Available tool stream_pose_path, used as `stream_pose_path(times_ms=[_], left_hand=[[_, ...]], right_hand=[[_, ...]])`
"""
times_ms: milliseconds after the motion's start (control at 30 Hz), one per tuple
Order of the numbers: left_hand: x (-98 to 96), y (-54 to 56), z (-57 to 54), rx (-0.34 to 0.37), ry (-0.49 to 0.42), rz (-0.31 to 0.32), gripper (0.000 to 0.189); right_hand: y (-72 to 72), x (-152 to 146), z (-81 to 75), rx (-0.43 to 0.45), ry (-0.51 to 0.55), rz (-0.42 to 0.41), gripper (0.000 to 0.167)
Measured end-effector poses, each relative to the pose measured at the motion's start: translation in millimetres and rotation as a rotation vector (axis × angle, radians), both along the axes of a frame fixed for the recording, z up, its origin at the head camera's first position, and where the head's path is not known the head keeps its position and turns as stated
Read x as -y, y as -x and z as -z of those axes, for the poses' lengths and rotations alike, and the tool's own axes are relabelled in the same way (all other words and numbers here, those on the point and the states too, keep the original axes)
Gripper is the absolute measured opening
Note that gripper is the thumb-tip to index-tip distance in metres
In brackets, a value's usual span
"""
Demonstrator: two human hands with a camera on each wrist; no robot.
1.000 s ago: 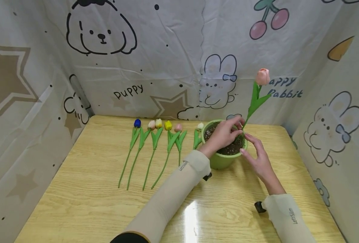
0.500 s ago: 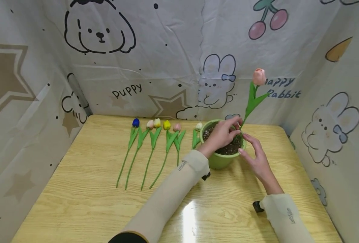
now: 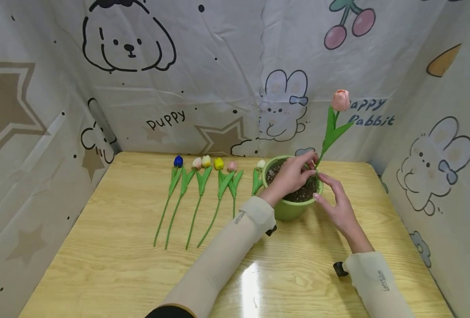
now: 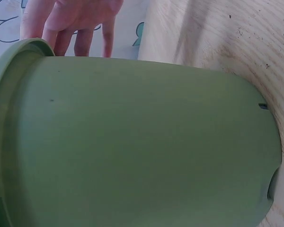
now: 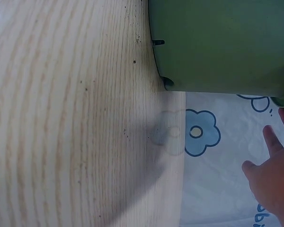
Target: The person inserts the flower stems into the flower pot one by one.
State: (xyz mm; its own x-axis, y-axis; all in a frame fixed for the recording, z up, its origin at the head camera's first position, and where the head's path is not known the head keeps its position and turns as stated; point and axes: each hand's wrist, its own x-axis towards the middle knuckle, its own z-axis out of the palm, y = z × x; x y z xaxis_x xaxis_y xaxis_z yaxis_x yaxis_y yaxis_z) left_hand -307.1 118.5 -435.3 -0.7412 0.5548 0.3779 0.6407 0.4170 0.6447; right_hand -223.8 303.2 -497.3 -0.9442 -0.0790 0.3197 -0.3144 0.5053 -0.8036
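Observation:
A green flower pot with dark soil stands on the table. Over its mouth reaches my left hand, thumb and forefinger pinching the green stem of a pink artificial tulip low down. The tulip rises from the pot's right side, leaning right; its lower end is hidden by the hands. At the right rim, my right hand has its fingers loosely spread, fingertips right at the edge. In the right wrist view, the right hand's fingers extend toward the rim.
To the left lie several more tulips: blue, pale pink, cream, yellow and pink. A white tulip lies close against the pot, partly hidden. Printed cloth walls surround the wooden table.

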Motion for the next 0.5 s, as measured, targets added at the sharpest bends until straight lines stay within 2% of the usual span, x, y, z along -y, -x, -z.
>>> stream_pose_path(times_ms=[267, 500], left_hand=[[-1.6, 0.8, 0.3, 0.027, -0.009, -0.004, 0.023], [2.2, 1.5, 0.7, 0.052, -0.031, -0.023, 0.028]], right_hand=[[-3.4, 0.1, -2.4, 0.009, 0.009, 0.008, 0.061], [-0.6, 3.8, -1.6, 0.006, 0.026, -0.012, 0.062]])
